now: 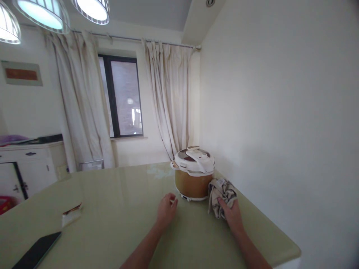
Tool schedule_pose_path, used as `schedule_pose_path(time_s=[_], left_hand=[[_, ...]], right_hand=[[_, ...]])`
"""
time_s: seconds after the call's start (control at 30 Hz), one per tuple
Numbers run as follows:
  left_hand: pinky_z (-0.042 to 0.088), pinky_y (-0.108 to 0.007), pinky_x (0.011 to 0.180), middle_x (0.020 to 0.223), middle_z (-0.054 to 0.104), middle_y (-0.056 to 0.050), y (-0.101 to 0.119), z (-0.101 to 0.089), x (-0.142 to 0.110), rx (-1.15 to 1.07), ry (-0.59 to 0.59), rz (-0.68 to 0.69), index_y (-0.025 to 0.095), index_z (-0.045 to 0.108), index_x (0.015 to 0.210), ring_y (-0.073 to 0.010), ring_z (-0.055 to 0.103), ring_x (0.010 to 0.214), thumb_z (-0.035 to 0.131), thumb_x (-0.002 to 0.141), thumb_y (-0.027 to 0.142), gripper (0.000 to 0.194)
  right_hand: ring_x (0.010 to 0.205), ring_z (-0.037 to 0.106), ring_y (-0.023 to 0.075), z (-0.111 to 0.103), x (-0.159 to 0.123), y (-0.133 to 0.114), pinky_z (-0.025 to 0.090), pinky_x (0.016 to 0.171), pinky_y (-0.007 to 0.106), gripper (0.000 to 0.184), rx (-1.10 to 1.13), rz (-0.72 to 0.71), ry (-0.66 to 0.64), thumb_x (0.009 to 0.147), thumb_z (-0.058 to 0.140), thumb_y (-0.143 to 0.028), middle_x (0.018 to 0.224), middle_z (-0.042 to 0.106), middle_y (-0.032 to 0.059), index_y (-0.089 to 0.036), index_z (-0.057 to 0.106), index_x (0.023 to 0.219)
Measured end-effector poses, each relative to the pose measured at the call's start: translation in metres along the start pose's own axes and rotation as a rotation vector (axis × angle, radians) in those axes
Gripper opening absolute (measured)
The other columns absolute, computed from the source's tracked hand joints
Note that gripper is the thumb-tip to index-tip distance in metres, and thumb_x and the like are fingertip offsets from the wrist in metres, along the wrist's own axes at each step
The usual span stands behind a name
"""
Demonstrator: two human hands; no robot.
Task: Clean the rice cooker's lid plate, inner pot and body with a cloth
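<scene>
Head view: the right hand point(233, 216)'s fingers are closed on a bunched, patterned cloth point(223, 191), at the lower right side of the cooker point(193, 184); contact between them is unclear. The left hand point(166, 211)'s fingers curl loosely, part open, holding nothing visible, near the cooker's front. It stands upright on the bench point(112, 220), lid point(193, 163) on, contents hidden. Farther left lie a small packet point(71, 217) and a dark, flat device point(36, 251)

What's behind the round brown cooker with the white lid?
Beyond the cooker: a long cream fabric curtain and off-white wall. The glossy green tabletop directly behind it is hidden; can't tell what's there.
</scene>
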State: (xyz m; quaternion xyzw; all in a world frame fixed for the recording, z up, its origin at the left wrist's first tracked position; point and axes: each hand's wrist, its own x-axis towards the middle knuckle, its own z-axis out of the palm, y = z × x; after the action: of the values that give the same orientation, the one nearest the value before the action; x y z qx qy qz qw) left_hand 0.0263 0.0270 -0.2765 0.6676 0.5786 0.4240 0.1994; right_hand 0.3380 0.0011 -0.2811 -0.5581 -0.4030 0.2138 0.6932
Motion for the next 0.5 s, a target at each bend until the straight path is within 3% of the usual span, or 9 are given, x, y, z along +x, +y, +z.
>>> schedule_pose_path(time_s=[0.03, 0.13, 0.3, 0.4, 0.5], left_hand=[[0.049, -0.034, 0.077, 0.088, 0.074, -0.008, -0.009, -0.006, -0.012, 0.044, -0.005, 0.013, 0.020, 0.066, 0.087, -0.0224, 0.068, 0.079, 0.051, 0.092, 0.044, 0.029], [0.040, -0.030, 0.065, 0.064, 0.061, -0.001, -0.028, -0.021, -0.042, 0.088, 0.038, -0.022, 0.023, 0.057, 0.074, -0.0192, 0.059, 0.064, 0.043, 0.096, 0.052, 0.038], [0.032, -0.031, 0.063, 0.060, 0.053, -0.001, -0.018, -0.030, -0.060, 0.170, 0.060, -0.036, 0.024, 0.050, 0.069, -0.0175, 0.049, 0.059, 0.035, 0.099, 0.046, 0.040], [0.034, -0.032, 0.065, 0.060, 0.058, -0.003, -0.004, -0.031, -0.062, 0.231, -0.005, -0.023, 0.022, 0.058, 0.067, -0.0178, 0.049, 0.058, 0.033, 0.101, 0.042, 0.046], [0.039, -0.033, 0.070, 0.067, 0.067, -0.008, 0.006, -0.033, -0.065, 0.270, -0.053, -0.041, 0.021, 0.065, 0.064, -0.0208, 0.059, 0.063, 0.032, 0.104, 0.046, 0.057]], right_hand=[[0.113, 0.063, 0.0369, -0.001, -0.001, -0.001, 0.047, 0.107, 0.052, 0.057, -0.084, -0.057, 0.033, 0.062, 0.080, -0.060, 0.108, 0.071, 0.0098, -0.024, 0.062, 0.102], [0.107, 0.064, 0.0376, -0.004, -0.006, -0.004, 0.050, 0.099, 0.051, 0.058, -0.401, -0.178, 0.121, 0.070, 0.067, -0.066, 0.110, 0.066, 0.0148, -0.021, 0.062, 0.106], [0.094, 0.069, 0.0354, -0.011, -0.019, -0.007, 0.053, 0.084, 0.048, 0.058, -0.727, -0.068, 0.049, 0.078, 0.058, -0.066, 0.114, 0.065, 0.0183, -0.021, 0.064, 0.113], [0.099, 0.069, 0.0374, -0.013, -0.023, -0.007, 0.052, 0.086, 0.049, 0.054, -0.858, -0.103, 0.007, 0.078, 0.061, -0.065, 0.107, 0.068, 0.0194, -0.020, 0.066, 0.107], [0.112, 0.065, 0.0421, -0.013, -0.026, -0.009, 0.051, 0.093, 0.054, 0.067, -0.938, -0.175, 0.050, 0.076, 0.064, -0.070, 0.116, 0.067, 0.0248, -0.016, 0.066, 0.116]])
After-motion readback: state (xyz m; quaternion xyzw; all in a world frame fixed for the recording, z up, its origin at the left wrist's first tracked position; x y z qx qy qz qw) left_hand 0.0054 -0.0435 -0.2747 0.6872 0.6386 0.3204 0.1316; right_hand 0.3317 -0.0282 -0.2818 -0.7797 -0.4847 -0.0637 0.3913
